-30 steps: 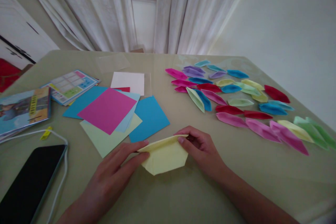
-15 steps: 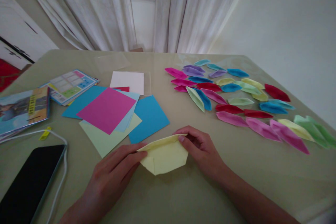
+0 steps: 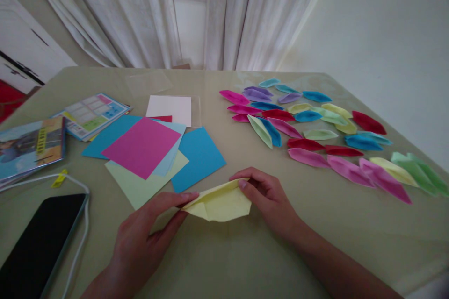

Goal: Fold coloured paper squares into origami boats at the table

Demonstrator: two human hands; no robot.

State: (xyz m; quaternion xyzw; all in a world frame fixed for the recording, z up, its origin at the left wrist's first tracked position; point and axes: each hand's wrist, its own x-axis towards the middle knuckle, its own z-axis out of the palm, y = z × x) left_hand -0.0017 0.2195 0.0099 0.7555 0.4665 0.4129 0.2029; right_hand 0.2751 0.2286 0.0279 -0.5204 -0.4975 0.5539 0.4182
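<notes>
A folded piece of pale yellow paper is held between both hands above the near part of the table. My left hand pinches its left corner, thumb below and fingers above. At the upper right edge, my right hand grips the paper with the thumb on the front face and the fingers behind. The paper's lower flap hangs toward me, bent and creased. Farther off on the right lie several folded paper boats, among them a pink one and a light green one.
Loose square sheets lie left of centre, a magenta sheet on top and a blue sheet beside it. A white sheet is behind. On the left are a booklet, a black phone and a white cable.
My left hand has shifted its hold to the paper's left corner, its thumb now underneath. The lower flap has lifted and folded upward. My right hand has barely moved.
</notes>
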